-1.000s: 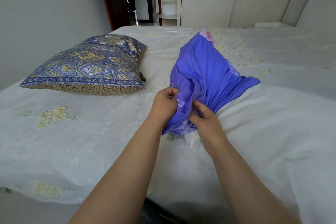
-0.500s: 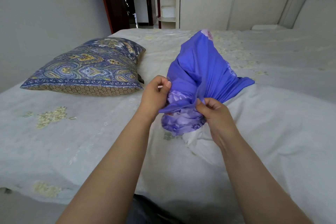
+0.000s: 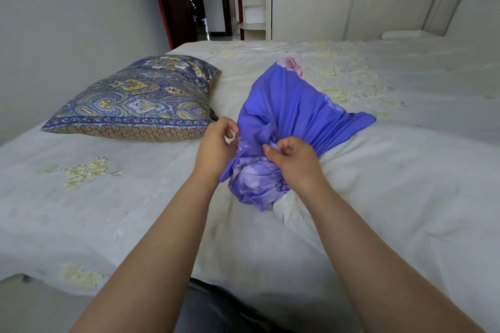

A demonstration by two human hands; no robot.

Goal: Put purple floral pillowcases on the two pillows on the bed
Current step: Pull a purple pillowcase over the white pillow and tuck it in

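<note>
Left hand (image 3: 216, 143) pinches the bunched edge of the purple pillowcase (image 3: 292, 116), and a moment ago it sat clenched lower in the folds; I've lifted it to work the opening apart. Just right of it, my right hand (image 3: 295, 162) grips the gathered cloth, more floral print now turned outward, so I judge the mouth nearly found. Well left of both hands lies the patterned pillow (image 3: 140, 100), not yet covered. Under my hands the white bedcover (image 3: 378, 197) bunches, snagging the cloth.

Both hands, left (image 3: 216, 143) and right (image 3: 293, 162), gripping bunched purple pillowcase (image 3: 292, 116) on bed (image 3: 108, 211); paisley pillow (image 3: 140, 100) left.
</note>
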